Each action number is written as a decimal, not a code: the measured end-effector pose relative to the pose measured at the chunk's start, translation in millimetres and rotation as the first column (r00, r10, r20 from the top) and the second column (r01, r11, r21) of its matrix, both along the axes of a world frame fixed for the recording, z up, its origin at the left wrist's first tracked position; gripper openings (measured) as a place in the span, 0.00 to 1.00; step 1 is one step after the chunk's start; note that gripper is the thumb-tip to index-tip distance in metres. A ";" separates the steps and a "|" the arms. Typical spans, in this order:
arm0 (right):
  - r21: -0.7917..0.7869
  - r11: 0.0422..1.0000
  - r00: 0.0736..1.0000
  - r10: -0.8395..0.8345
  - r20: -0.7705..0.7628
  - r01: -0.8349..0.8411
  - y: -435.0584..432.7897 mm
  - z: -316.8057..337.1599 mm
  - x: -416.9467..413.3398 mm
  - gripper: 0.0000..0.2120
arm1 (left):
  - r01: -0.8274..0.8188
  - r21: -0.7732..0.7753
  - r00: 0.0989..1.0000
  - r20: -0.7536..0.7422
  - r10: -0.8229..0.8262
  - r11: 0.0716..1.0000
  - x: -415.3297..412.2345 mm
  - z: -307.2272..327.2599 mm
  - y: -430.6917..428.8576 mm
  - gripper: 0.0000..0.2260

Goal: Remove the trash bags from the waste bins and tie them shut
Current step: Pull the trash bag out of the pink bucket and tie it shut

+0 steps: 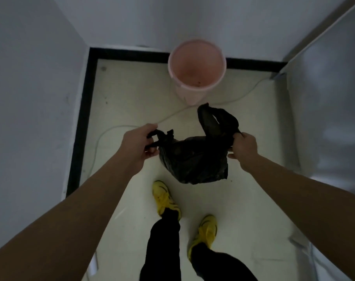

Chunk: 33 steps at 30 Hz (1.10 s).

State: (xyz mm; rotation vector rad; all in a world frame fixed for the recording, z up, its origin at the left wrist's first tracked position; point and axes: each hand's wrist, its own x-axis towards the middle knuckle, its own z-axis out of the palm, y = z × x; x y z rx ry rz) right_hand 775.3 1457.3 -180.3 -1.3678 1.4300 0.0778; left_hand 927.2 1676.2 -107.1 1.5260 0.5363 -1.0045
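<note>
left hand (141, 141), right hand (243, 146), gripping trash bag (192, 159)

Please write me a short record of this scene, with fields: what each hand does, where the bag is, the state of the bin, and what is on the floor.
left hand: grips one end of the trash bag
right hand: grips the other end
trash bag: black, out of the bin, held in the air between both hands
bag top: a loose loop stands up near the right hand; not fully tied
bin: pink, upright by the far wall, no bag inside
floor: white cable, the person's yellow shoes
</note>
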 end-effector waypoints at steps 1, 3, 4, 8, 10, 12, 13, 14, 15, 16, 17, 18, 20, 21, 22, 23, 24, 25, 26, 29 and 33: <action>0.015 1.000 1.000 0.012 -0.007 -0.012 3.5 -18.0 -10.1 0.11 | -0.016 0.030 1.000 0.007 0.016 0.999 -11.7 -17.1 4.9 0.06; 0.048 0.999 1.000 0.025 -0.015 -0.025 6.9 -47.4 -24.4 0.11 | -0.047 0.089 0.998 0.037 0.044 0.995 -28.3 -47.3 12.2 0.05; 0.055 0.998 1.000 0.024 -0.012 -0.024 9.9 -63.3 -34.5 0.11 | -0.067 0.112 0.996 0.062 0.060 0.991 -38.1 -63.8 15.7 0.05; 0.000 1.000 1.000 0.004 0.016 -0.004 16.7 -112.6 -45.7 0.12 | -0.160 0.112 0.978 0.152 0.143 0.981 -44.3 -106.7 25.6 0.07; -0.046 0.999 0.999 -0.013 0.043 0.015 19.3 -139.9 -42.0 0.13 | -0.173 0.100 0.972 0.180 0.153 0.980 -38.2 -129.7 30.3 0.06; -0.094 0.995 0.997 -0.025 0.068 0.031 18.5 -167.1 -34.7 0.15 | -0.178 0.043 0.969 0.182 0.167 0.983 -27.8 -153.2 33.4 0.05; -0.108 0.993 0.997 -0.036 0.074 0.044 19.3 -186.4 -31.2 0.15 | -0.181 0.013 0.970 0.168 0.176 0.983 -23.1 -171.6 38.0 0.03; -0.118 0.991 0.995 -0.052 0.083 0.061 19.7 -203.8 -28.8 0.14 | -0.193 -0.011 0.970 0.146 0.192 0.981 -19.5 -188.9 43.1 0.02; -0.127 0.990 0.995 -0.057 0.085 0.067 18.9 -215.6 -25.7 0.13 | -0.209 -0.029 0.969 0.127 0.211 0.977 -15.2 -204.8 48.4 0.05; -0.131 0.987 0.992 -0.076 0.100 0.088 18.5 -230.3 -22.2 0.12 | -0.236 -0.053 0.966 0.099 0.240 0.970 -10.6 -223.4 56.2 0.08; -0.142 0.983 0.987 -0.099 0.123 0.116 16.1 -249.2 -17.3 0.12 | -0.253 -0.073 0.962 0.091 0.259 0.965 -3.8 -246.7 61.9 0.09; -0.165 0.977 0.983 -0.112 0.149 0.136 12.1 -263.4 -11.9 0.12 | -0.246 -0.074 0.963 0.099 0.253 0.966 2.9 -267.2 65.2 0.09; -0.209 0.969 0.980 -0.095 0.174 0.131 4.6 -278.6 -1.0 0.14 | -0.104 0.002 0.978 0.184 0.101 0.995 10.7 -301.2 67.8 0.09; -0.239 0.962 0.978 -0.087 0.192 0.132 -0.5 -285.7 4.6 0.16 | 0.034 0.076 0.963 0.265 -0.053 0.997 12.3 -319.1 65.7 0.13; -0.281 0.950 0.975 -0.076 0.209 0.135 -5.8 -292.3 10.4 0.17 | 0.188 0.158 0.912 0.338 -0.233 0.969 12.1 -334.9 61.8 0.20; -0.330 0.934 0.973 -0.063 0.223 0.137 -11.7 -301.3 15.6 0.18 | 0.334 0.223 0.831 0.389 -0.398 0.916 9.8 -350.7 56.2 0.28; -0.365 0.920 0.970 -0.051 0.238 0.139 -19.3 -313.1 19.7 0.17 | 0.463 0.265 0.739 0.412 -0.533 0.846 5.5 -363.9 50.2 0.36; -0.386 0.912 0.966 -0.037 0.257 0.138 -27.2 -326.4 23.5 0.16 | 0.563 0.285 0.648 0.429 -0.629 0.775 2.3 -377.5 43.3 0.43; -0.397 0.905 0.957 -0.035 0.288 0.152 -35.0 -340.5 27.9 0.16 | 0.634 0.294 0.569 0.448 -0.689 0.715 1.5 -390.5 35.7 0.49; -0.420 0.885 0.931 -0.040 0.364 0.202 -41.7 -365.6 39.6 0.15 | 0.723 0.329 0.409 0.506 -0.760 0.608 6.4 -413.9 11.7 0.60; -0.459 0.866 0.912 0.006 0.409 0.200 -34.8 -380.5 44.4 0.13 | 0.752 0.240 0.398 0.577 -0.713 0.614 -1.5 -435.1 -17.5 0.51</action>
